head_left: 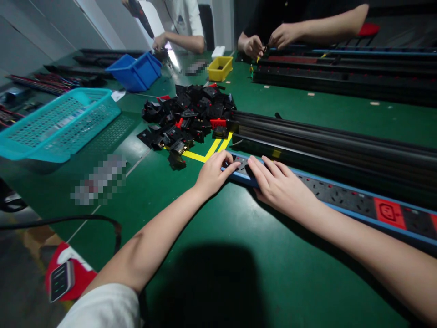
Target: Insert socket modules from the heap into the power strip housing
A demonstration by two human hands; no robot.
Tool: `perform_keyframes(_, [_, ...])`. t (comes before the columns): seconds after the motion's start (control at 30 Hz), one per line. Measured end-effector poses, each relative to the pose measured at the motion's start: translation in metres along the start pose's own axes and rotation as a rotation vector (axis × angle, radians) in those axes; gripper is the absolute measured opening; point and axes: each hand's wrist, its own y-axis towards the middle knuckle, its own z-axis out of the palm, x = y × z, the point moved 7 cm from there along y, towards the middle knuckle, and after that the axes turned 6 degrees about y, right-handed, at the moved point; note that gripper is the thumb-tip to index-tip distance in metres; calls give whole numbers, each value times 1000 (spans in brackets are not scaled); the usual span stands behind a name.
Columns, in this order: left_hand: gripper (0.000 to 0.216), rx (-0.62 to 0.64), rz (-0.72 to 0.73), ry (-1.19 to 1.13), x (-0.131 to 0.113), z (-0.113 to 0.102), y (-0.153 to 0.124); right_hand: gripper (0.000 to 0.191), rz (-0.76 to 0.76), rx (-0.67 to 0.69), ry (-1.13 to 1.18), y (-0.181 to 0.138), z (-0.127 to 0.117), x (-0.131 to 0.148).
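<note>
A long power strip (355,200) with a blue edge, black sockets and red sockets runs from the middle of the bench to the right edge. My left hand (215,173) is closed around its left end, thumb and fingers curled at the end socket. Just right of it, my right hand (282,184) grips across the strip, with fingers extended over the top and thumb at the near side. Under my fingers, part of the strip is hidden. Beyond the left hand lies a heap of black socket modules (191,111), a few of them red.
Long black rails (324,141) lie behind the strip. Leftward are a turquoise basket (61,120) and a black cable (78,217). Farther back stand a blue bin (134,73) and a yellow bin (220,68). Two people work across the green bench (191,218).
</note>
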Motion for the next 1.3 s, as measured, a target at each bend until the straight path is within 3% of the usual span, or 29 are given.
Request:
perform_keyframes(0.17, [63,48,134,94,-1,1,-2,69,24,0,27,0,0,-3])
perform_keyframes(0.47, [76,81,249,356,-2,0,-2,70,53,3,50,3,-2,-4])
perform_keyframes(0.67, [76,100,168,314,1,0,-1,72,102,18,68,5,-3,-5])
perform_keyframes(0.9, [64,203,-32,-196,22,5,2,74,127,33,98,7,-5,-5])
perform_keyframes(1.07, [46,25,-130,-305,31,-7,3,74,101,73,89,9,-6,-3])
perform_keyframes(1.3, [41,-57,-264,-381,36,-11,2,79,131,146,55,25,-6,-1])
